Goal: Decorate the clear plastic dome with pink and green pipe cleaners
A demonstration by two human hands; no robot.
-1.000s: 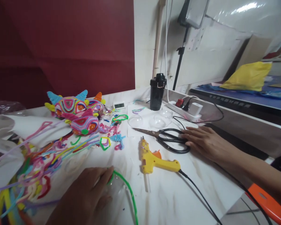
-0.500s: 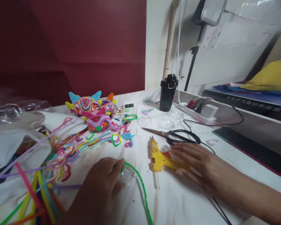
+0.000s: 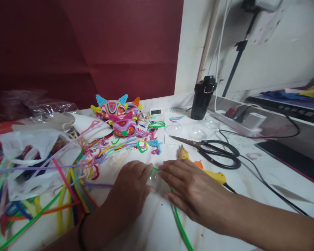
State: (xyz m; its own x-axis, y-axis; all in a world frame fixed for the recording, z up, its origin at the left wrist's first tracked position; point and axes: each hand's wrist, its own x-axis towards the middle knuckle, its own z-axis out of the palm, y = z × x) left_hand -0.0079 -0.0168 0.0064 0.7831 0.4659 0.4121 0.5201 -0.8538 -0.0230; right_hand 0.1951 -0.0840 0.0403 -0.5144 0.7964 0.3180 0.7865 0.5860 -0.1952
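Note:
My left hand (image 3: pixel 133 190) is closed around the edge of a small clear plastic dome (image 3: pixel 154 178), low over the table. A green pipe cleaner (image 3: pixel 178 223) runs from the top of the dome down toward the front of the table. My right hand (image 3: pixel 189 190) has its fingers over this pipe cleaner at the dome's right side, with the thumb below; the fingertips' exact contact is partly hidden. Behind the right hand lies a yellow glue gun (image 3: pixel 216 176), partly covered. Black-handled scissors (image 3: pixel 217 151) rest just beyond it.
Fuzzy colourful animal heads (image 3: pixel 124 125) stand at the back left, with pipe cleaner scraps in front. Loose pipe cleaners and plastic bags (image 3: pixel 28 143) fill the left. A black bottle (image 3: pixel 202 99), clear domes (image 3: pixel 200 130), a power strip (image 3: pixel 238 125) and a phone (image 3: pixel 290 160) are right.
My right hand has left the glue gun and moved left to the green pipe cleaner beside the dome. My left hand still holds the dome. The view has turned left.

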